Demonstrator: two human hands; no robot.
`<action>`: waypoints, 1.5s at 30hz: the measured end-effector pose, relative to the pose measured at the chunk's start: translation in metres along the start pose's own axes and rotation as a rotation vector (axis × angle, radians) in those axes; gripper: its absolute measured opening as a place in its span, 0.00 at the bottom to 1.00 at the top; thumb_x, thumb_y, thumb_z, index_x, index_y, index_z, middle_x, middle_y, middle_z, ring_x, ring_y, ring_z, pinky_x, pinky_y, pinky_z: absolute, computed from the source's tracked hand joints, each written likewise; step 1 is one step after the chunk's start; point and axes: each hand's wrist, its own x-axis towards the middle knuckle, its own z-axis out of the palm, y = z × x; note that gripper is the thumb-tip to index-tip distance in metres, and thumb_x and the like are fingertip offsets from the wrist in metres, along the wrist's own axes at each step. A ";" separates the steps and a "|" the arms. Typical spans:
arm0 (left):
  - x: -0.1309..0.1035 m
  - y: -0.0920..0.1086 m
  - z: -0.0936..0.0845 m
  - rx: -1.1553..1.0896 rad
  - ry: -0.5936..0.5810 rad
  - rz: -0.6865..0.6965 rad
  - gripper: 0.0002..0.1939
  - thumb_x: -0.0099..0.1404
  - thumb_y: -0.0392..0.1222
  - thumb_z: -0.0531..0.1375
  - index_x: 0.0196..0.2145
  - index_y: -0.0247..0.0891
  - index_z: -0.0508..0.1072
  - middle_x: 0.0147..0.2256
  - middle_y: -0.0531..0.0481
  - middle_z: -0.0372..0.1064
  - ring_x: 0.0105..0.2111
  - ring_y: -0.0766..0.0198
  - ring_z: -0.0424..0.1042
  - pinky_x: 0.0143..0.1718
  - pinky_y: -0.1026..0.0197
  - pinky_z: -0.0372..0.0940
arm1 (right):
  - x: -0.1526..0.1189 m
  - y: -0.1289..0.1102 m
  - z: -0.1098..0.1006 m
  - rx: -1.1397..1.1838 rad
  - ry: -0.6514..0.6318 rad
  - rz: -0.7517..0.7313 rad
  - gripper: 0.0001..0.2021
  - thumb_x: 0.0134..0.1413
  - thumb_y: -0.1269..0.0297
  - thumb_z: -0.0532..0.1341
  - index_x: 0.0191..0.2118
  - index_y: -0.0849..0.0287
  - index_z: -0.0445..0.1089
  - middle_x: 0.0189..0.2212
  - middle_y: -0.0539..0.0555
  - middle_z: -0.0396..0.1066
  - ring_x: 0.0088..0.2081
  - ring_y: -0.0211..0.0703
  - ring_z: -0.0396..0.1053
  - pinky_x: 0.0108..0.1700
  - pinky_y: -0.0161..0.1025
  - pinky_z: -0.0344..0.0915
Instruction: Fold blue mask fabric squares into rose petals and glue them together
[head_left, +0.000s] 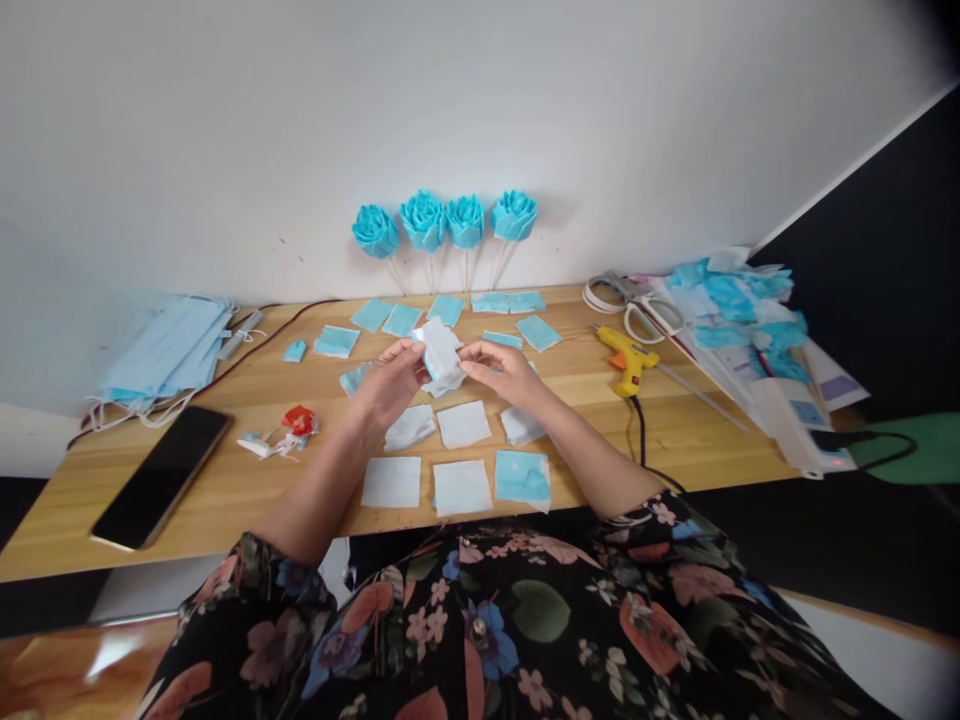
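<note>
My left hand (396,376) pinches the left edge of a small piece of face mask fabric (437,347), white side up with some blue at its edge. At its right edge, the fingers of my right hand (501,372) are closed on the same piece. Below it lies a pile of similar pieces (448,383), partly hidden by the held one. Nearer to me are rows of cut squares, among them a white square (462,487) and a blue square (523,476). More blue pieces (402,320) are spread beyond my hands.
Several blue fabric flowers (424,221) on sticks lean against the wall. On the right are a yellow glue gun (628,358), scissors (654,316), tape (604,295), blue scraps (739,295) and a power strip (799,425). Left are stacked masks (166,345), a phone (163,478) and a red scrap (299,420).
</note>
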 end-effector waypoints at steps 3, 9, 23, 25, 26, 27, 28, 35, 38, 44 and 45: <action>0.000 -0.002 0.000 0.029 0.000 -0.020 0.16 0.48 0.44 0.75 0.25 0.36 0.73 0.27 0.52 0.74 0.29 0.65 0.72 0.32 0.62 0.66 | 0.000 -0.001 0.000 -0.011 0.001 -0.023 0.10 0.53 0.56 0.64 0.33 0.57 0.71 0.31 0.50 0.74 0.34 0.41 0.71 0.40 0.39 0.66; 0.003 -0.005 -0.005 0.073 0.035 0.030 0.14 0.50 0.45 0.74 0.25 0.35 0.74 0.24 0.53 0.70 0.26 0.69 0.68 0.28 0.65 0.62 | 0.001 -0.003 -0.002 -0.056 0.033 -0.065 0.08 0.54 0.58 0.62 0.30 0.57 0.69 0.29 0.49 0.72 0.32 0.39 0.68 0.39 0.38 0.63; 0.005 -0.008 -0.007 0.066 0.053 0.029 0.14 0.52 0.44 0.73 0.27 0.35 0.73 0.24 0.53 0.70 0.26 0.69 0.68 0.28 0.65 0.60 | 0.000 -0.004 -0.003 -0.032 0.054 -0.029 0.09 0.54 0.57 0.61 0.31 0.57 0.68 0.29 0.49 0.70 0.33 0.39 0.67 0.40 0.37 0.62; 0.005 -0.008 -0.008 0.068 0.049 0.021 0.14 0.54 0.46 0.72 0.28 0.35 0.73 0.26 0.52 0.71 0.27 0.68 0.69 0.28 0.65 0.61 | 0.000 -0.004 -0.002 -0.006 0.052 -0.019 0.09 0.54 0.57 0.62 0.32 0.57 0.68 0.29 0.49 0.70 0.33 0.39 0.67 0.40 0.37 0.62; 0.006 -0.008 -0.008 0.071 0.045 0.018 0.14 0.55 0.47 0.71 0.29 0.35 0.74 0.27 0.51 0.72 0.28 0.68 0.69 0.29 0.65 0.61 | 0.000 -0.004 -0.002 0.004 0.052 -0.014 0.09 0.54 0.57 0.62 0.32 0.57 0.68 0.29 0.49 0.70 0.33 0.39 0.67 0.39 0.37 0.62; 0.006 -0.008 -0.008 0.076 0.042 0.016 0.14 0.56 0.48 0.70 0.29 0.35 0.74 0.28 0.50 0.72 0.28 0.68 0.69 0.29 0.65 0.61 | 0.000 -0.003 -0.002 0.010 0.054 -0.011 0.09 0.54 0.57 0.62 0.32 0.57 0.68 0.29 0.49 0.70 0.33 0.39 0.67 0.39 0.37 0.62; 0.005 -0.008 -0.008 0.080 0.039 0.016 0.14 0.57 0.49 0.69 0.30 0.35 0.74 0.28 0.50 0.73 0.28 0.67 0.69 0.29 0.65 0.61 | 0.000 -0.003 -0.002 0.013 0.058 -0.008 0.09 0.54 0.56 0.62 0.32 0.57 0.68 0.29 0.49 0.69 0.33 0.39 0.67 0.39 0.37 0.62; 0.003 -0.005 -0.004 0.082 0.034 0.006 0.12 0.58 0.47 0.67 0.29 0.35 0.73 0.27 0.49 0.72 0.28 0.67 0.69 0.30 0.64 0.60 | 0.001 -0.001 -0.004 0.026 0.066 -0.017 0.10 0.54 0.56 0.62 0.32 0.57 0.68 0.29 0.49 0.69 0.34 0.39 0.67 0.40 0.37 0.63; 0.002 -0.004 -0.002 0.091 0.007 -0.006 0.11 0.58 0.46 0.66 0.31 0.34 0.75 0.28 0.48 0.72 0.29 0.66 0.69 0.30 0.63 0.61 | 0.001 -0.001 -0.004 0.040 0.073 -0.023 0.10 0.55 0.56 0.62 0.32 0.57 0.68 0.30 0.49 0.69 0.34 0.39 0.67 0.41 0.37 0.63; 0.001 -0.005 -0.001 0.166 -0.022 -0.003 0.11 0.55 0.44 0.69 0.28 0.32 0.76 0.26 0.48 0.71 0.27 0.66 0.69 0.29 0.63 0.62 | 0.001 0.001 -0.005 0.046 0.071 -0.029 0.10 0.55 0.56 0.62 0.33 0.57 0.68 0.30 0.48 0.69 0.34 0.39 0.67 0.40 0.37 0.63; 0.000 -0.005 -0.001 0.180 -0.018 -0.001 0.11 0.54 0.44 0.69 0.27 0.32 0.76 0.25 0.48 0.70 0.26 0.66 0.69 0.28 0.63 0.62 | 0.001 0.001 -0.005 0.043 0.068 -0.026 0.10 0.55 0.56 0.62 0.33 0.57 0.68 0.30 0.48 0.70 0.34 0.39 0.67 0.40 0.37 0.63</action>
